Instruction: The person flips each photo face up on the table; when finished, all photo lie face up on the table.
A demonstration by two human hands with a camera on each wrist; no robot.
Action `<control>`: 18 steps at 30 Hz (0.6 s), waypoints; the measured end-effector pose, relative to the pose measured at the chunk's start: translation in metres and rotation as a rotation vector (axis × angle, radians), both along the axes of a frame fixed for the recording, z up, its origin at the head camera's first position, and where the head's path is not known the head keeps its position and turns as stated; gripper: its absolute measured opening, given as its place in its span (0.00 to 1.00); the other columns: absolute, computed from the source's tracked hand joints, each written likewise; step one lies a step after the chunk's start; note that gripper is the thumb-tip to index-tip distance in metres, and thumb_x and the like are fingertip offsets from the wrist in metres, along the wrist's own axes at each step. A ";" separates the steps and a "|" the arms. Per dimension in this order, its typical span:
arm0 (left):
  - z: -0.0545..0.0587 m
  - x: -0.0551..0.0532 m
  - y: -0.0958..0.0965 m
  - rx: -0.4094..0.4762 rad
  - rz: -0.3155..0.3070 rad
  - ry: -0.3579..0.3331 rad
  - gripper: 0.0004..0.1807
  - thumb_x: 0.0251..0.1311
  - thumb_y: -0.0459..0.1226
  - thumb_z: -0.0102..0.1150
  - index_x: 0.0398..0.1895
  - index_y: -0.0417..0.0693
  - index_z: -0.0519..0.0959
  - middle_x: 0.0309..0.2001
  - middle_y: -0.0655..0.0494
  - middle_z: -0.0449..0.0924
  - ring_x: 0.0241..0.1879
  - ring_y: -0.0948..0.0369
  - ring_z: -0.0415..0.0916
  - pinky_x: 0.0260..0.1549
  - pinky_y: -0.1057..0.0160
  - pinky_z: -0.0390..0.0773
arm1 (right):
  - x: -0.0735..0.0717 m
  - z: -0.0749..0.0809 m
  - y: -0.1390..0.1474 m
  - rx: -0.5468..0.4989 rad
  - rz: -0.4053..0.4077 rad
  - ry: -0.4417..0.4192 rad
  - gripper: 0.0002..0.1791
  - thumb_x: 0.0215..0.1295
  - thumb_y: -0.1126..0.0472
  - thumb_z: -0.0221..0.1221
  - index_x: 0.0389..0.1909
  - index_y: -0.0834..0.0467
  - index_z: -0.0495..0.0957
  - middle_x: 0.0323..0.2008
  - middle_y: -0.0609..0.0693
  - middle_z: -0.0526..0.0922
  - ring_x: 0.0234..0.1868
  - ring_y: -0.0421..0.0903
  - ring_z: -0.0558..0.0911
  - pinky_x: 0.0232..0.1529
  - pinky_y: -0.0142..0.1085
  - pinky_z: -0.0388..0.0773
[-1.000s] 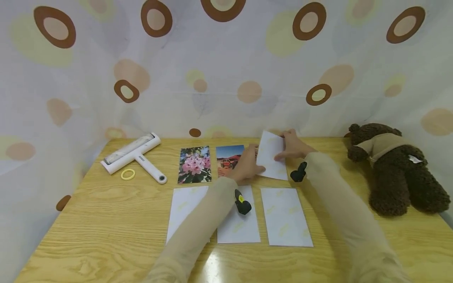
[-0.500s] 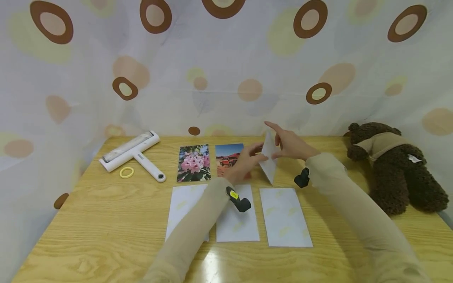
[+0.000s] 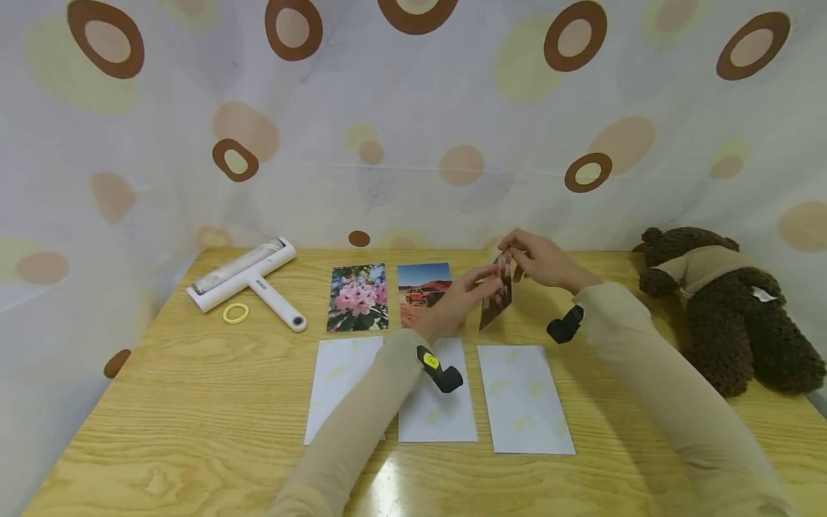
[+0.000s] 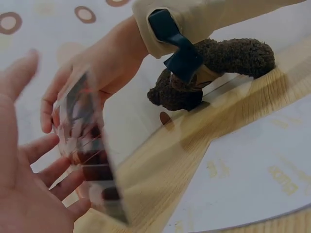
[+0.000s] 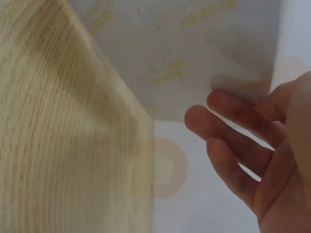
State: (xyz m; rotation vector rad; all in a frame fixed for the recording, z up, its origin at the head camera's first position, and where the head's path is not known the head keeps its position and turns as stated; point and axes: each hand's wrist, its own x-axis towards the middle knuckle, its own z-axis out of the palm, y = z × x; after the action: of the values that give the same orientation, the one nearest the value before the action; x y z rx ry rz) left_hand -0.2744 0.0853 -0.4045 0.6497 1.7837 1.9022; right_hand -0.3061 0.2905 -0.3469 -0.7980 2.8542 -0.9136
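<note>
A photo card (image 3: 496, 307) stands tilted on edge above the back of the table, its dark picture side (image 4: 95, 150) facing the left hand. The right hand (image 3: 544, 263) pinches it near its upper edge; in the right wrist view the card's white printed back (image 5: 160, 48) lies beside the fingers. The left hand (image 3: 454, 307) is at the card's left side, thumb spread and fingers fairly straight, the fingertips (image 4: 75, 179) close to or touching the picture. A red jeep photo (image 3: 423, 286) and a pink flower photo (image 3: 357, 298) lie face up to the left.
Three white cards (image 3: 526, 398) lie in a front row, two partly covered by the left arm. At left are a white T-shaped roller tool (image 3: 258, 281) and a yellow ring (image 3: 235, 313). A brown teddy bear (image 3: 723, 316) lies at right. A patterned curtain (image 3: 413, 108) hangs behind.
The card has turned from its white back facing the head camera, through edge-on, to its picture side showing. The right hand shifted its hold to the upper edge; the left fingers loosened.
</note>
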 end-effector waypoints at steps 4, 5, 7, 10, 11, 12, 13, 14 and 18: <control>-0.003 0.001 0.000 -0.136 0.038 0.077 0.34 0.64 0.44 0.59 0.73 0.62 0.60 0.71 0.59 0.60 0.68 0.56 0.61 0.63 0.52 0.67 | 0.004 -0.001 0.006 -0.067 -0.042 -0.120 0.20 0.77 0.56 0.42 0.58 0.66 0.67 0.45 0.62 0.79 0.31 0.53 0.84 0.36 0.44 0.80; -0.004 0.001 0.001 -0.173 0.049 0.104 0.35 0.63 0.45 0.61 0.72 0.62 0.61 0.71 0.60 0.59 0.69 0.57 0.60 0.63 0.52 0.67 | 0.005 -0.002 0.008 -0.080 -0.048 -0.141 0.21 0.76 0.54 0.44 0.59 0.65 0.66 0.46 0.62 0.79 0.32 0.53 0.84 0.37 0.44 0.80; -0.006 0.002 0.005 -0.235 0.076 0.162 0.36 0.59 0.45 0.65 0.71 0.60 0.63 0.73 0.62 0.57 0.69 0.57 0.59 0.63 0.53 0.67 | 0.007 -0.005 0.011 -0.101 -0.057 -0.168 0.23 0.74 0.53 0.48 0.61 0.65 0.66 0.47 0.62 0.79 0.33 0.52 0.84 0.39 0.45 0.80; -0.008 0.002 0.010 -0.329 0.100 0.284 0.35 0.56 0.43 0.68 0.68 0.53 0.67 0.74 0.60 0.55 0.69 0.56 0.59 0.62 0.54 0.68 | 0.009 -0.011 0.017 -0.128 -0.045 -0.176 0.24 0.71 0.57 0.54 0.62 0.65 0.65 0.46 0.62 0.78 0.33 0.48 0.83 0.39 0.44 0.79; -0.009 0.002 0.012 -0.374 0.108 0.338 0.35 0.56 0.42 0.68 0.67 0.51 0.68 0.74 0.58 0.56 0.69 0.54 0.59 0.62 0.54 0.68 | 0.010 -0.014 0.020 -0.133 -0.037 -0.175 0.24 0.71 0.59 0.54 0.63 0.66 0.65 0.45 0.62 0.78 0.33 0.47 0.83 0.39 0.44 0.79; -0.010 0.002 0.013 -0.427 0.120 0.393 0.35 0.55 0.42 0.69 0.67 0.50 0.68 0.73 0.57 0.57 0.69 0.53 0.58 0.63 0.54 0.67 | 0.010 -0.016 0.022 -0.141 -0.026 -0.177 0.24 0.70 0.61 0.55 0.63 0.66 0.65 0.45 0.62 0.77 0.33 0.45 0.82 0.39 0.43 0.79; -0.010 0.002 0.014 -0.486 0.131 0.448 0.34 0.55 0.43 0.69 0.66 0.50 0.69 0.74 0.56 0.56 0.70 0.53 0.57 0.64 0.53 0.65 | 0.010 -0.018 0.024 -0.143 -0.016 -0.173 0.24 0.69 0.63 0.56 0.63 0.66 0.65 0.44 0.62 0.77 0.33 0.44 0.83 0.38 0.42 0.79; -0.011 0.003 0.015 -0.540 0.138 0.496 0.34 0.56 0.44 0.68 0.66 0.49 0.69 0.74 0.55 0.56 0.70 0.52 0.55 0.65 0.52 0.63 | 0.010 -0.020 0.027 -0.144 -0.007 -0.173 0.25 0.69 0.64 0.56 0.64 0.67 0.64 0.44 0.63 0.77 0.33 0.44 0.83 0.38 0.42 0.80; -0.011 0.006 0.017 -0.732 0.168 0.617 0.37 0.56 0.51 0.66 0.68 0.51 0.68 0.74 0.55 0.56 0.72 0.52 0.52 0.68 0.48 0.55 | 0.010 -0.026 0.033 -0.142 0.002 -0.186 0.26 0.67 0.66 0.57 0.64 0.66 0.65 0.46 0.63 0.77 0.32 0.45 0.82 0.37 0.41 0.80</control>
State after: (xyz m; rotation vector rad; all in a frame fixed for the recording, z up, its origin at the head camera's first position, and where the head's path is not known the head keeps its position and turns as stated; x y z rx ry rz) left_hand -0.2684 0.1022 -0.4160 0.8655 2.7672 1.0170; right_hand -0.2964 0.3234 -0.3727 -0.6857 2.6528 -1.1366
